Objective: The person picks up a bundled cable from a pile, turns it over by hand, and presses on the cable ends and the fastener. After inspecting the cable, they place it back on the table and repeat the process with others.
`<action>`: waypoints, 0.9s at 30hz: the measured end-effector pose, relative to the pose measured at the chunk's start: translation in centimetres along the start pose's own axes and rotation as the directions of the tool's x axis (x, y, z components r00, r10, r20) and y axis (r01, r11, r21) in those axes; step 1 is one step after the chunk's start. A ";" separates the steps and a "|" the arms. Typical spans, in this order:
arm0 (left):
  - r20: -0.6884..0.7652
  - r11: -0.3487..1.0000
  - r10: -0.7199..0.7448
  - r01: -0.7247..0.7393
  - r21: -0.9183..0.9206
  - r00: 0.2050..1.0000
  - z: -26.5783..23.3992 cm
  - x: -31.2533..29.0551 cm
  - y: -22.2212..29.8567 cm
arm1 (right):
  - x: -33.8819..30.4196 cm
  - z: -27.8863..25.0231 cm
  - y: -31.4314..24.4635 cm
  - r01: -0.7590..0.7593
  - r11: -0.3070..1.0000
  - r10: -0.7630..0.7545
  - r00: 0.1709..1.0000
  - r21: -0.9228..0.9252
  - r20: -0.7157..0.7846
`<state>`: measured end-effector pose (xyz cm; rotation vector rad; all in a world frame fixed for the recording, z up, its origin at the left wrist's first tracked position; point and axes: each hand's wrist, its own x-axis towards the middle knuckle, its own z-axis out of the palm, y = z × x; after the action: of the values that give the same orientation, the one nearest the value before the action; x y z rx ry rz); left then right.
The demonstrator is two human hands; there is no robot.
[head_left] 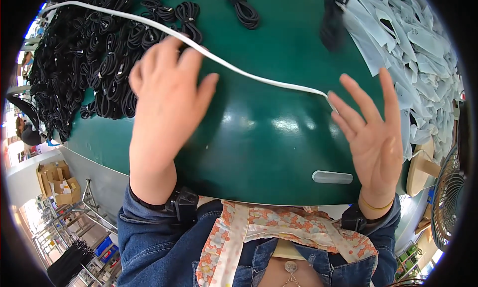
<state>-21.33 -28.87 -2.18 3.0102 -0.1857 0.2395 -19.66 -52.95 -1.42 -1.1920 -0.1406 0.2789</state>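
Head view: looks down on a glossy dark green worktop (259, 137) with both bare hands raised over it.
Left hand (167, 95): back toward the camera, fingers loosely spread and curled over a long flat white strap (259, 78); whether they pinch it underneath cannot be told.
Right hand (373, 132): palm open, fingers spread wide, index fingertip touching or just beside the strap's near end at about 3 o'clock.
White strap: runs from 10 o'clock at the frame's upper left, under the left fingers, down across the worktop to the right hand.
Around it: heap of coiled black cables (89, 63) at 10 o'clock; pile of pale grey flat plastic bags (418, 53) at 2 o'clock; small grey oblong piece (332, 177) at 5 o'clock near the worktop edge.
Doing it well: judged from the slack curve, the strap handles best kept flat and lightly taut between both hands, free of twists.
Hard to make out: the strap's far end is cut off at the rim; the left fingers' contact is hidden; a blurred black object (332, 23) at 1 o'clock cannot be identified.
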 end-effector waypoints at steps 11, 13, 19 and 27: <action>0.039 0.999 0.001 -0.003 0.041 0.999 -0.9 -0.5 -0.8 | -0.6 -1.1 -0.4 -0.175 0.968 0.219 0.940 -0.181 0.262; 0.113 0.954 0.118 -0.081 -0.290 0.987 -1.0 -0.2 0.1 | -0.7 -1.3 -0.2 -0.200 0.969 0.233 0.932 -0.144 0.276; 0.233 0.424 0.607 -0.061 -0.904 0.760 -1.1 -1.0 2.8 | -0.6 -1.7 -0.5 -0.185 0.932 0.311 0.849 -0.311 0.428; -0.059 -0.377 0.286 0.056 -0.925 0.956 0.3 -1.3 4.9 | -0.9 -1.3 0.1 -0.285 0.950 0.306 0.785 -0.124 0.539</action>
<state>-23.18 -33.58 -2.18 1.0567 -0.4426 -0.2203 -20.25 -54.32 -1.93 -1.1383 -0.4696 0.9087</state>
